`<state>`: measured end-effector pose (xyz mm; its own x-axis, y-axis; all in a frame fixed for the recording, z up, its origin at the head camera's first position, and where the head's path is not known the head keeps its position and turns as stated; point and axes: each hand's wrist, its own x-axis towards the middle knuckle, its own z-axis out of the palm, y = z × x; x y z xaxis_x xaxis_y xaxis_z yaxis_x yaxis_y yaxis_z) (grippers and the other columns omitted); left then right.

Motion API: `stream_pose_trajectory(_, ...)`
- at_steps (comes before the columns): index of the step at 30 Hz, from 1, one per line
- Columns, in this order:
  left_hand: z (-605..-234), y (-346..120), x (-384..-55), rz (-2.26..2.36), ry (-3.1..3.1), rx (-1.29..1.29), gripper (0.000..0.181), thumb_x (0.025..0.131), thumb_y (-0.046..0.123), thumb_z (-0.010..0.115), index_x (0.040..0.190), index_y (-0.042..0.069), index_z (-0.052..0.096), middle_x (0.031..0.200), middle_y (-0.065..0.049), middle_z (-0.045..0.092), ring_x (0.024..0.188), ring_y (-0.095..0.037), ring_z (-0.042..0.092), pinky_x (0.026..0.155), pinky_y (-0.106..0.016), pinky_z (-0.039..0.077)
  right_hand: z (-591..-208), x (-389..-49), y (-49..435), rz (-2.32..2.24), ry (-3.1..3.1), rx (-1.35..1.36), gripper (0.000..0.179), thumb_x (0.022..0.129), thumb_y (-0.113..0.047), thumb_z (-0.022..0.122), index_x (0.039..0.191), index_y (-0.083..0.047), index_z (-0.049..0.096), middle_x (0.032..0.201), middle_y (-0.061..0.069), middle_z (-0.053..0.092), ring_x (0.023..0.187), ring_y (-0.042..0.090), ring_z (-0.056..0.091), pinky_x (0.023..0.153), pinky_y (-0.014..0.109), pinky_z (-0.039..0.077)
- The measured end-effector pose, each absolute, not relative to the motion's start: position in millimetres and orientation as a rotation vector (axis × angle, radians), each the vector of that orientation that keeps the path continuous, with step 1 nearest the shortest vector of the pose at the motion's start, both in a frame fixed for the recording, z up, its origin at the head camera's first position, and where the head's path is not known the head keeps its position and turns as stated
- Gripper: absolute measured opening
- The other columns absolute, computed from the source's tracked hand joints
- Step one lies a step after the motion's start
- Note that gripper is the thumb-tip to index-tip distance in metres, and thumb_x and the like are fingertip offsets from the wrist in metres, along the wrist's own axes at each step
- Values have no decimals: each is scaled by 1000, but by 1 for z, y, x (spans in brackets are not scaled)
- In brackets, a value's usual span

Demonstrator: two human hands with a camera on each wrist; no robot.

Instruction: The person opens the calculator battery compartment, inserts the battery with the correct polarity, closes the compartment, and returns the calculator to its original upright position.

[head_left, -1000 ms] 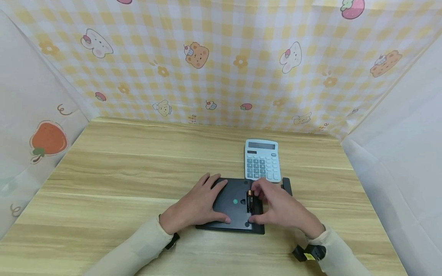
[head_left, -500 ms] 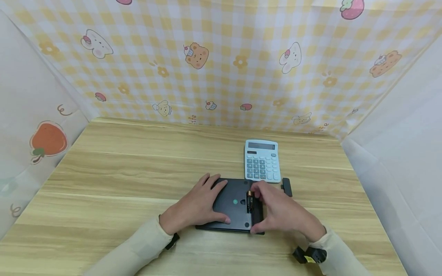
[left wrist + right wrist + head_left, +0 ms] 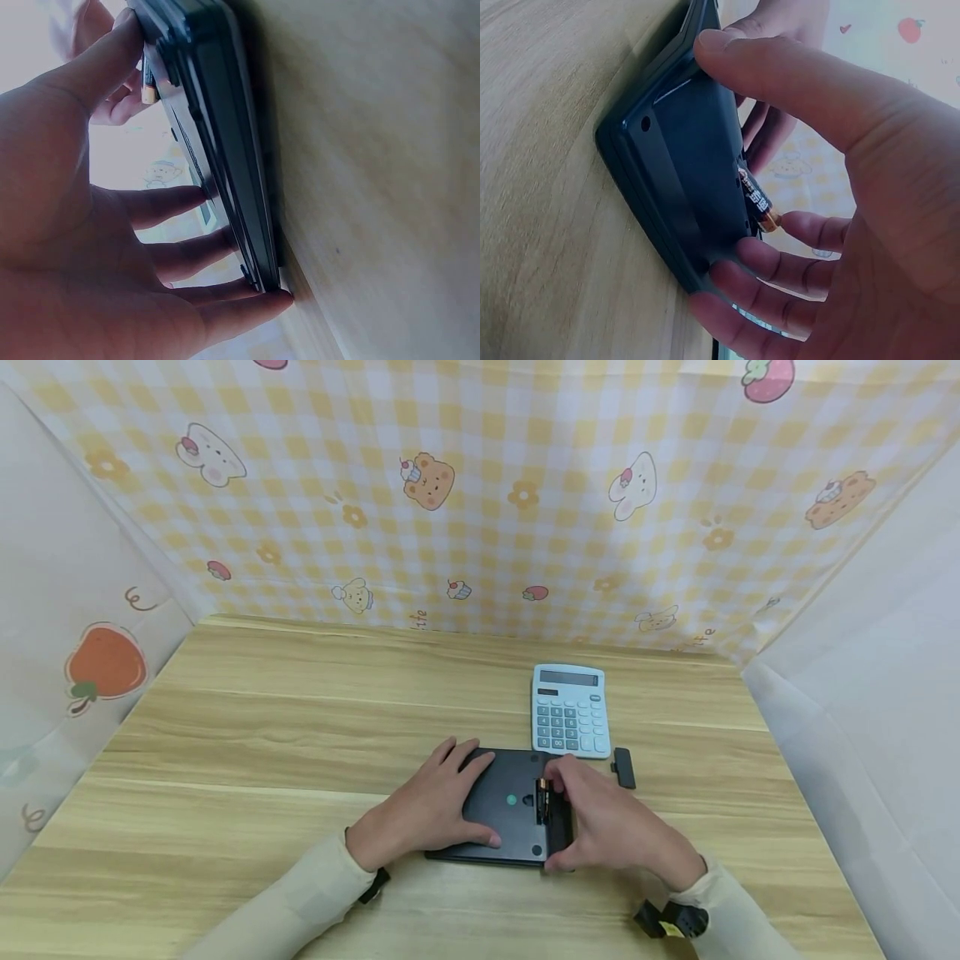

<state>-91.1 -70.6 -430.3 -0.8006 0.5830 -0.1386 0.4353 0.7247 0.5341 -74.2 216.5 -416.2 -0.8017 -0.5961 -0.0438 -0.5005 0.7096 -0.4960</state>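
A black calculator (image 3: 506, 818) lies face down on the table with its battery bay uncovered. In the bay sits a black battery with a copper-coloured end (image 3: 543, 800); the right wrist view shows that battery (image 3: 756, 199) tilted, one end raised. My left hand (image 3: 420, 806) rests spread on the calculator's left part, thumb and fingertips pressing its back and edge. My right hand (image 3: 607, 818) spans the right part, thumb at the near edge, bent fingers at the far side. Its index fingertip (image 3: 802, 223) touches the battery's raised end.
A light blue calculator (image 3: 588, 714) lies face up just behind the black one. To its lower right is a small black battery cover (image 3: 624, 768). A checked cloth (image 3: 480, 527) hangs behind the wooden table (image 3: 300, 710), with white cloth walls at both sides.
My right thumb has slid from beside the battery bay to the calculator's near edge, and the hand has shifted slightly nearer. More of the battery cover shows. My left hand stays in place.
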Motion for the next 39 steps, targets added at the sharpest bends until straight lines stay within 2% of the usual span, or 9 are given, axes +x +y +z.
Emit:
stream_pose_trajectory(14,-431,-70,-91,704,2639,803,107,85,61,91,166,7,47,172,-24,36,159,-56,27,123,-65,37,-420,-77,216,-673,2719,-929,100,62,-51,106,138,-12,54,120,-1,59,104,14,57,87,41,57)
stream_pose_trajectory(32,-430,-70,-90,710,2639,809,107,85,60,92,166,6,47,172,-25,36,159,-57,26,124,-66,36,-421,-76,216,-618,2752,-977,96,64,-54,103,138,-6,63,123,-3,57,106,13,56,89,38,58)
stream_pose_trajectory(39,-430,-70,-90,704,2641,804,107,85,61,91,167,7,47,172,-25,36,159,-57,26,123,-65,37,-421,-76,216,-640,2725,-928,96,65,-53,104,139,-7,62,126,-2,58,110,15,58,94,42,59)
